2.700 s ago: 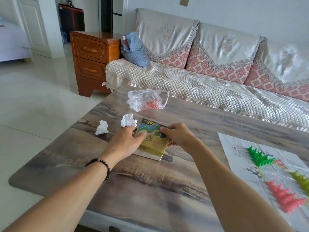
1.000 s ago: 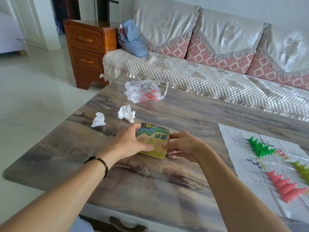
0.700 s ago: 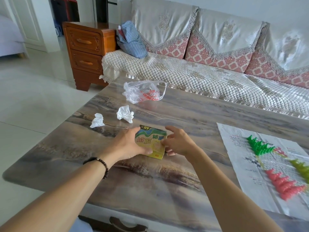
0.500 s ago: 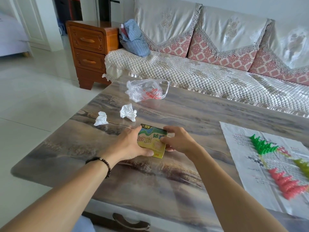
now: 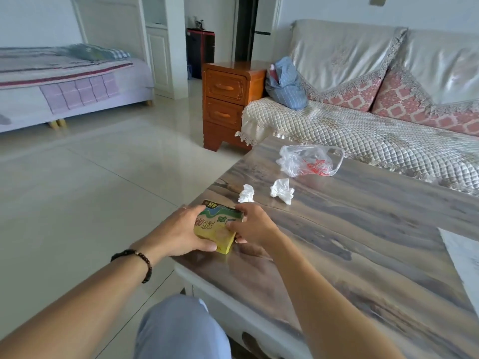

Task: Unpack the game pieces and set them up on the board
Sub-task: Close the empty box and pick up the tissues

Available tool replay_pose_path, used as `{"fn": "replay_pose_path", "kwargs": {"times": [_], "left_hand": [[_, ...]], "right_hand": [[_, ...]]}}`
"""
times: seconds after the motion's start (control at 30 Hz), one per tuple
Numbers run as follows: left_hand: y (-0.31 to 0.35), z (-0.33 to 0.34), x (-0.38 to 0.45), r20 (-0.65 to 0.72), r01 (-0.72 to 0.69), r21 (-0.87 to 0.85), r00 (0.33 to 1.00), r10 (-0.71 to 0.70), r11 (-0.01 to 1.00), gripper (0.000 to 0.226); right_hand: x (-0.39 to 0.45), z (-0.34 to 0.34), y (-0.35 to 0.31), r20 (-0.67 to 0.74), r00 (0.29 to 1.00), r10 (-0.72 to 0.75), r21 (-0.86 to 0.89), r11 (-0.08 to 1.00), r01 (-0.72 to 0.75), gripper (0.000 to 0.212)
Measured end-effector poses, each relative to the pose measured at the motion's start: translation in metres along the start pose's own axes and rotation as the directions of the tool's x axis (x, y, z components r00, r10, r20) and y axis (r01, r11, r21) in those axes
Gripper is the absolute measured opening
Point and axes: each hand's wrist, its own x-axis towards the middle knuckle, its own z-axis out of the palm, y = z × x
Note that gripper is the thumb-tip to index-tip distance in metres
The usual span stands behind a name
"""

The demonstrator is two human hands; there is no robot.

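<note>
Game box [image 5: 217, 233], yellow with a green printed band, sits at the near left corner of the coffee table [image 5: 363, 255], close to that table's left edge and gripped from both sides. A person's left hand [image 5: 178, 235] curls around the box's left side, thumb along its near edge; a dark beaded bracelet [image 5: 141, 260] circles that wrist. The right hand [image 5: 255, 226] holds the box's right side, fingers bent over the top and thumb pressed on the lid. The box lies tilted slightly, its near corner on the tabletop.

Beyond the box, farther in on the table, lie two crumpled white tissues [image 5: 246, 193] just apart from each other, and behind them a clear plastic bag [image 5: 309, 161] with red print, near the table's far edge. A corner of the white paper game board [image 5: 461, 252] shows at the table's right, well apart from the box, cut off by the frame. Bare wood-grain surface stretches between box and board.

Left of the table, pale floor tiles [image 5: 77, 203] lie open as far as a bed [image 5: 64, 81]. A wooden nightstand [image 5: 228, 99] stands beyond the table's far left corner, beside a quilted sofa [image 5: 375, 125] that runs along the table's far side. The person's knee [image 5: 178, 327] in light blue fabric shows just off the table's near edge.
</note>
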Motion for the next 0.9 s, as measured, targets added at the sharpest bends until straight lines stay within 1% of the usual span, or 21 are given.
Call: {"fn": "replay_pose_path", "kwargs": {"times": [0.17, 0.3, 0.4, 0.47, 0.5, 0.57, 0.6, 0.67, 0.73, 0.8, 0.87, 0.9], "left_hand": [[-0.009, -0.008, 0.003, 0.022, 0.018, -0.006, 1.000, -0.018, 1.000, 0.087], [-0.007, -0.007, 0.009, 0.052, 0.024, -0.013, 0.998, -0.023, 1.000, 0.097], [-0.003, -0.012, 0.015, 0.091, 0.016, -0.036, 0.996, -0.012, 0.999, 0.104], [0.006, -0.017, 0.022, 0.107, -0.002, -0.083, 0.994, 0.011, 0.997, 0.107], [0.012, -0.019, 0.027, 0.087, -0.021, -0.100, 0.996, 0.029, 0.995, 0.102], [0.029, -0.020, 0.043, -0.004, -0.097, -0.090, 0.995, 0.097, 0.991, 0.084], [0.038, -0.018, 0.054, -0.047, -0.143, -0.074, 0.989, 0.140, 0.987, 0.076], [0.056, -0.011, 0.075, -0.085, -0.220, -0.012, 0.972, 0.218, 0.975, 0.068], [0.068, -0.001, 0.097, -0.062, -0.251, 0.088, 0.965, 0.256, 0.964, 0.070], [0.074, 0.008, 0.117, -0.005, -0.233, 0.186, 0.971, 0.238, 0.954, 0.077], [0.075, 0.013, 0.134, 0.021, -0.215, 0.257, 0.976, 0.216, 0.942, 0.078], [0.074, 0.015, 0.140, 0.023, -0.218, 0.278, 0.975, 0.221, 0.936, 0.075]], "right_hand": [[0.011, 0.013, -0.009, 0.003, 1.000, 0.003, 0.011, 1.000, -0.003, 0.049], [0.014, 0.013, -0.001, -0.037, 0.999, 0.013, 0.040, 0.999, -0.011, 0.056], [0.013, 0.006, 0.004, -0.048, 0.999, 0.011, 0.007, 1.000, -0.011, 0.061], [0.013, -0.012, 0.008, -0.112, 0.994, -0.002, -0.044, 0.999, -0.003, 0.057], [0.013, -0.025, 0.011, -0.178, 0.984, -0.018, -0.086, 0.996, 0.003, 0.051], [0.013, -0.056, 0.019, -0.336, 0.941, -0.045, -0.221, 0.975, -0.032, 0.039], [0.014, -0.070, 0.024, -0.391, 0.918, -0.060, -0.296, 0.953, -0.064, 0.038], [0.018, -0.091, 0.033, -0.427, 0.899, -0.094, -0.424, 0.899, -0.107, 0.047], [0.026, -0.100, 0.039, -0.402, 0.901, -0.165, -0.549, 0.831, -0.092, 0.058], [0.040, -0.102, 0.041, -0.332, 0.908, -0.256, -0.645, 0.764, -0.021, 0.065], [0.056, -0.103, 0.042, -0.238, 0.923, -0.303, -0.683, 0.727, 0.062, 0.064], [0.065, -0.103, 0.043, -0.198, 0.934, -0.299, -0.681, 0.727, 0.088, 0.061]]}}
